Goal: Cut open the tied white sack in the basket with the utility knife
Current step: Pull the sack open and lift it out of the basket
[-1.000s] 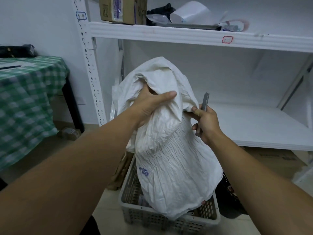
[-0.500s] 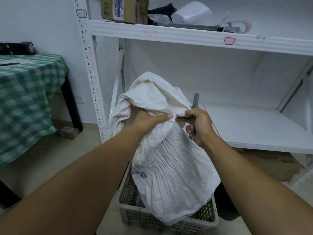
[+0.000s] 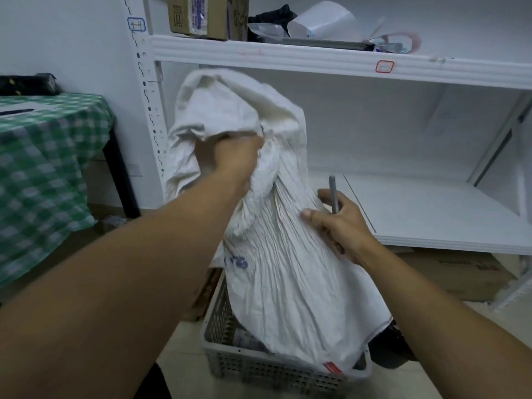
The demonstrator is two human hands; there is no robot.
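Observation:
A crumpled white sack [image 3: 293, 277] with blue print stands in a grey perforated plastic basket [image 3: 259, 370] on the floor. My left hand [image 3: 236, 159] grips the sack's gathered neck, and the loose top flops up and to the left above it. My right hand [image 3: 339, 223] holds a slim grey utility knife [image 3: 333, 197] upright. Its thumb rests on the pleated cloth just below the neck. I cannot see the blade or the tie.
White metal shelving [image 3: 316, 57] stands right behind the basket, its lower board [image 3: 431, 214] bare and its top board bearing cardboard boxes [image 3: 207, 15] and papers. A table with a green checked cloth [image 3: 43, 174] is at the left. A flat cardboard box [image 3: 449, 272] lies under the shelf.
My left hand has pulled the sack's neck up and to the left. My right hand has let go of the neck and dropped lower right with the knife.

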